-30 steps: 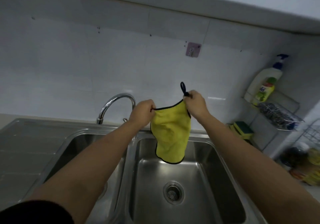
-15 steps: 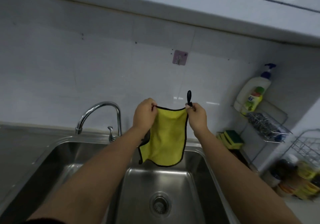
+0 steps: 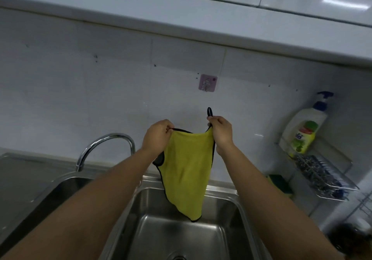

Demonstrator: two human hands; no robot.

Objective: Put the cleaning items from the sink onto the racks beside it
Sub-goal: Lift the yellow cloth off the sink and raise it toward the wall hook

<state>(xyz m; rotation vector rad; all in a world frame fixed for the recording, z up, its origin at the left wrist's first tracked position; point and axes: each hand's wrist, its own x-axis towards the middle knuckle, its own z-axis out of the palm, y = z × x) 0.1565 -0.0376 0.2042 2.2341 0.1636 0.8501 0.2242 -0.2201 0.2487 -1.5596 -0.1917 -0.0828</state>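
Note:
A yellow cloth [image 3: 186,171] with black trim hangs in the air above the right basin of the steel sink [image 3: 239,205]. My left hand [image 3: 157,137] pinches its top left corner. My right hand [image 3: 220,133] pinches the top right corner, where a black hanging loop [image 3: 209,112] sticks up. A pink adhesive hook [image 3: 208,82] is on the wall tiles above and slightly left of the loop. The wire rack [image 3: 332,185] on the right wall holds a dish soap bottle [image 3: 304,133] and a steel scourer [image 3: 314,169].
A curved chrome faucet [image 3: 104,147] stands left of my hands. Green-and-yellow sponges [image 3: 278,183] lie on the sink's right rim under the rack. A second wire rack [image 3: 364,203] and dark items sit at the far right. A cabinet underside runs overhead.
Both hands have raised the cloth higher toward the wall, and the loop now stands closer to the pink hook. My view has tilted upward.

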